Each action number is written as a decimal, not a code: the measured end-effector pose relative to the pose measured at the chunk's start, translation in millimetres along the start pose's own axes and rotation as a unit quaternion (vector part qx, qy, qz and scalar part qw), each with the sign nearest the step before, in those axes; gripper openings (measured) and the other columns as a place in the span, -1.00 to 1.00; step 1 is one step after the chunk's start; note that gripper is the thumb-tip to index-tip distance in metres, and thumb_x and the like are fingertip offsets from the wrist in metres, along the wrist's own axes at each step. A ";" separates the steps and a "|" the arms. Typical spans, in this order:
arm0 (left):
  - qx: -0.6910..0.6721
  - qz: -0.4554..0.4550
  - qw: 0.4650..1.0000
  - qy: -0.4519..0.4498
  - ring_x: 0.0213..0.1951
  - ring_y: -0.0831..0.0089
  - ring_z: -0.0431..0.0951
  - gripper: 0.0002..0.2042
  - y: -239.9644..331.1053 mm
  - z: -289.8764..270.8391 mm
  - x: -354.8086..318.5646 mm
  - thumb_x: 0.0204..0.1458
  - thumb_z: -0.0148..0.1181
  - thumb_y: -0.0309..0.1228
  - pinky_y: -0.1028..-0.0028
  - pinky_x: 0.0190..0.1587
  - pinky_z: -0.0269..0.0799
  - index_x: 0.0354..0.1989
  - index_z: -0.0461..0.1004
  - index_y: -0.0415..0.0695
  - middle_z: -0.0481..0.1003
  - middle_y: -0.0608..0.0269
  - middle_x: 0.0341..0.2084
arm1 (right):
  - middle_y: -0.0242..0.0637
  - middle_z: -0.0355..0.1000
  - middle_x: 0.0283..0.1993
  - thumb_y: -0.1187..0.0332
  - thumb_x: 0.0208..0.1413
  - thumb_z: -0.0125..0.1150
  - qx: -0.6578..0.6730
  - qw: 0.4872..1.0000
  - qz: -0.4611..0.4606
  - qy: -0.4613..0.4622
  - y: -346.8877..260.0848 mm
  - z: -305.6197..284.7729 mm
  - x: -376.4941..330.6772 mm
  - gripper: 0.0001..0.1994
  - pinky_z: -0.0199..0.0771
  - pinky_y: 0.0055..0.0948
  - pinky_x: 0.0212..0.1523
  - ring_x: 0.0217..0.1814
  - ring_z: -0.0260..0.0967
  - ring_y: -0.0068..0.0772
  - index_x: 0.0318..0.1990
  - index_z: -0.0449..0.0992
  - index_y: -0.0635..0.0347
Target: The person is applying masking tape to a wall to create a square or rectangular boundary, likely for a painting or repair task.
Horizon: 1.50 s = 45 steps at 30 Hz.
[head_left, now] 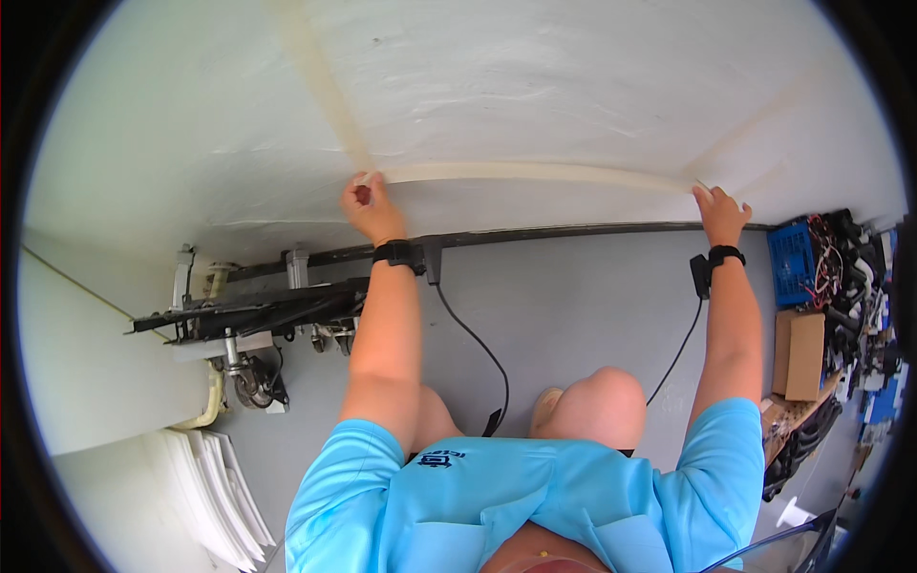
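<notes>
A strip of pale masking tape [516, 171] runs sideways along the lower part of the white wall [535, 86], between my two hands. My left hand [375, 208] is closed at its left end, fingers curled against the wall where an upright tape strip [330, 95] comes down. A small dark reddish patch shows among those fingers; I cannot make out what it is. At the right end, my right hand [723, 212] pinches the tape between thumb and fingertips. Black straps with small boxes and cables circle both wrists.
Below the wall lies a grey floor [535, 296]. To the left stands a black frame on casters [253, 382], with white sheets [215, 487] nearer me. On the right are a blue crate [791, 263] with wires, a cardboard box [800, 355] and clutter. My bent knee [602, 406] is close below.
</notes>
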<state>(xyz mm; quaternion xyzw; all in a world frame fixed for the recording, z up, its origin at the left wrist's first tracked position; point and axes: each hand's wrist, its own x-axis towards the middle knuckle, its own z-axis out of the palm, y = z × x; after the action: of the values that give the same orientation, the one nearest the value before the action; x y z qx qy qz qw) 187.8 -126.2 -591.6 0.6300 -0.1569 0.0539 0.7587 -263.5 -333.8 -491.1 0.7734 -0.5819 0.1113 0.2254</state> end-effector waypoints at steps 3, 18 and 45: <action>0.004 0.007 1.000 0.009 -0.37 0.53 0.32 -0.80 -12.2 -0.2 3.9 -0.15 0.19 -0.43 0.52 -0.30 0.27 -0.34 0.37 -0.18 0.34 0.29 -0.41 | -0.27 0.40 -0.58 -0.06 -0.03 -0.10 0.023 1.000 0.016 -0.003 -6.9 -6.7 -2.6 -0.61 -0.06 -0.02 -0.03 -0.44 0.34 -0.25 -0.50 0.42 0.07; 0.095 0.059 0.993 0.037 -0.45 0.57 0.32 -0.75 0.3 -9.5 5.4 -0.13 0.18 -0.43 0.58 -0.39 0.28 -0.31 0.31 -0.25 0.36 0.29 -0.48 | -0.34 0.39 -0.58 -0.02 -0.05 -0.06 0.072 0.996 0.029 -0.032 -24.0 9.7 7.0 -0.66 -0.11 -0.04 0.00 -0.40 0.34 -0.34 -0.48 0.46 0.03; -0.095 -0.098 0.983 -0.123 -0.54 0.64 0.19 -0.90 80.9 27.6 -85.7 0.04 -0.10 -0.41 0.62 -0.49 0.16 -0.42 0.17 -0.15 0.21 0.38 -0.64 | -0.30 0.38 -0.64 0.00 -0.07 -0.01 0.144 0.989 0.016 0.001 -0.8 18.8 1.0 -0.65 -0.05 -0.16 -0.02 -0.51 0.31 -0.35 -0.54 0.45 0.10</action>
<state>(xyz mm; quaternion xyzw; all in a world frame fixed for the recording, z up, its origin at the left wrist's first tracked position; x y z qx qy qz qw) 79.4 -126.9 -537.5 0.5692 -0.1909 -0.1136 0.7916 -264.2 -343.4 -507.2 0.7885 -0.5716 0.1983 0.1104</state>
